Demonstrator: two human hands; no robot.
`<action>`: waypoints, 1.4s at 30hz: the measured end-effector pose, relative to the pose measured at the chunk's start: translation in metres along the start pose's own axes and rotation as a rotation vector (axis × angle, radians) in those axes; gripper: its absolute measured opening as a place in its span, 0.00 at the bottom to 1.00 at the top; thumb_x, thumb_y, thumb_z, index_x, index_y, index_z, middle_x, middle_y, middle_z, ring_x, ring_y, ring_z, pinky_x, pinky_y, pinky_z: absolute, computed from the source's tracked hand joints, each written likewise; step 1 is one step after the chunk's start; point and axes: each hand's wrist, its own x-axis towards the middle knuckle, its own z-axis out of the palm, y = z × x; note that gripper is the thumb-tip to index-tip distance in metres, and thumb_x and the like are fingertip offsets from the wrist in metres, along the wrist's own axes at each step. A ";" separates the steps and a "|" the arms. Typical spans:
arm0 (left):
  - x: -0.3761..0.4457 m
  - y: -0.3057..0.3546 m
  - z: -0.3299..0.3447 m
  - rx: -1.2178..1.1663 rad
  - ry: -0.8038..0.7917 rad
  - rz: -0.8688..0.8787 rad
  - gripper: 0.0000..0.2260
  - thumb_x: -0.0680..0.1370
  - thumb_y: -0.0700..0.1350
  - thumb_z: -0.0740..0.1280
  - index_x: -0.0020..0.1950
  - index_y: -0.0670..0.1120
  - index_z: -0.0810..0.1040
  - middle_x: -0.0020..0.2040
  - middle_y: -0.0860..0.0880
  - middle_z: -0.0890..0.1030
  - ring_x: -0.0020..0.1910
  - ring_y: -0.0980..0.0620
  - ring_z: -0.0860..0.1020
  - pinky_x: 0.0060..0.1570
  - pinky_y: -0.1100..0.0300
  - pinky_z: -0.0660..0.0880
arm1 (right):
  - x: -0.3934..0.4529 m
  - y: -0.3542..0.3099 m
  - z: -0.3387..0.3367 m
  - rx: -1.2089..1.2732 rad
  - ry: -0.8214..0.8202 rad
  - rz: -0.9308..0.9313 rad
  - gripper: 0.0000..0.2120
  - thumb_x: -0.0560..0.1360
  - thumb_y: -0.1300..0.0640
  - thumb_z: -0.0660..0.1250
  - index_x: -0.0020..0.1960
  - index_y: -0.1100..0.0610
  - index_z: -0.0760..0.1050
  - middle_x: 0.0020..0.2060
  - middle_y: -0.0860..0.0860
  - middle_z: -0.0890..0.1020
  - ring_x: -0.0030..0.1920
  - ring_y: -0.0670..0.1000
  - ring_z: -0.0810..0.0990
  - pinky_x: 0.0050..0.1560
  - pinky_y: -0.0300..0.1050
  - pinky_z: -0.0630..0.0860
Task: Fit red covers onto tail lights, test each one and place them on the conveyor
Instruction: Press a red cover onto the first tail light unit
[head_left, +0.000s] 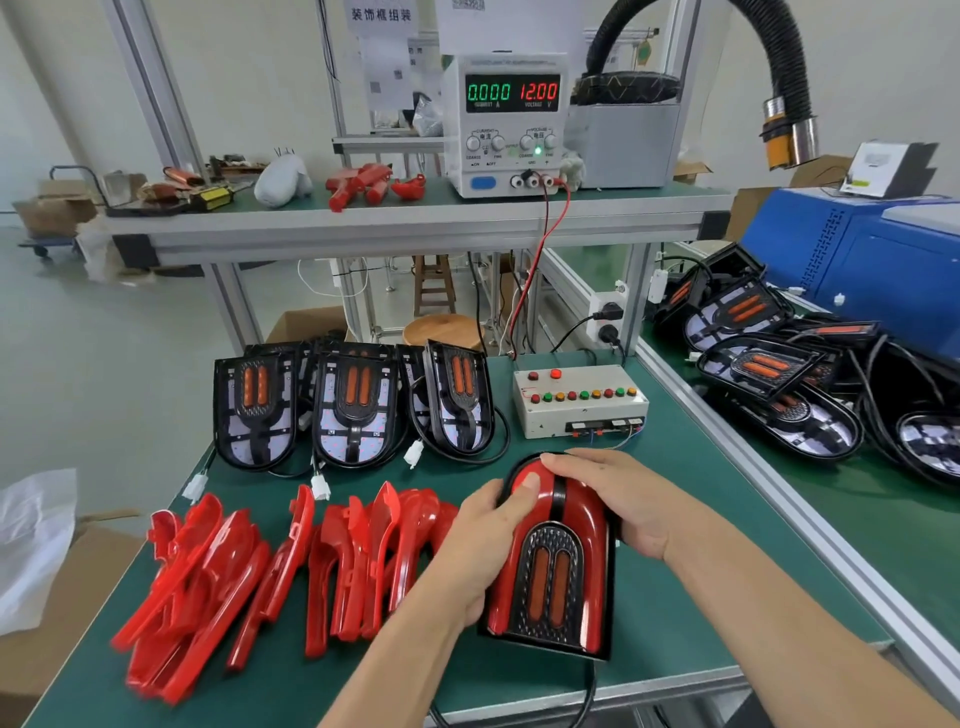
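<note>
Your left hand (483, 545) curls around the left edge of the tail light (553, 561) at lower centre, thumb pressing its red cover (535, 480). Your right hand (618, 499) clasps the rounded top and right side. The light's long axis runs toward you; the test box (579, 400) sits just beyond, nearer your right hand.

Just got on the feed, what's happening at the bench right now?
A person is pressing a red cover onto a tail light on the green bench. The left hand grips its left edge with the thumb on top; the right hand wraps over the far end. Three bare tail lights stand behind, loose red covers lie to the left, and the test box sits just beyond, with the power supply reading 12.00 V.
</note>
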 end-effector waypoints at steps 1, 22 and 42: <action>0.000 -0.002 0.001 -0.009 0.013 0.003 0.16 0.81 0.58 0.68 0.63 0.49 0.79 0.52 0.46 0.87 0.51 0.46 0.87 0.49 0.51 0.83 | 0.000 0.002 0.002 0.016 0.007 0.000 0.10 0.75 0.51 0.75 0.51 0.55 0.86 0.48 0.58 0.87 0.43 0.54 0.87 0.41 0.45 0.82; -0.005 -0.001 -0.002 -0.013 -0.020 0.018 0.21 0.80 0.62 0.66 0.65 0.48 0.77 0.55 0.50 0.87 0.54 0.52 0.85 0.54 0.55 0.81 | -0.001 0.003 0.003 0.080 0.005 -0.030 0.16 0.73 0.49 0.76 0.53 0.59 0.85 0.50 0.62 0.86 0.47 0.59 0.86 0.47 0.51 0.84; -0.040 -0.019 -0.022 0.316 -0.045 0.164 0.07 0.81 0.48 0.71 0.57 0.50 0.86 0.52 0.53 0.87 0.55 0.55 0.85 0.63 0.54 0.77 | 0.001 -0.005 -0.016 0.096 0.082 -0.025 0.12 0.75 0.58 0.74 0.57 0.61 0.82 0.49 0.60 0.87 0.47 0.58 0.87 0.45 0.51 0.84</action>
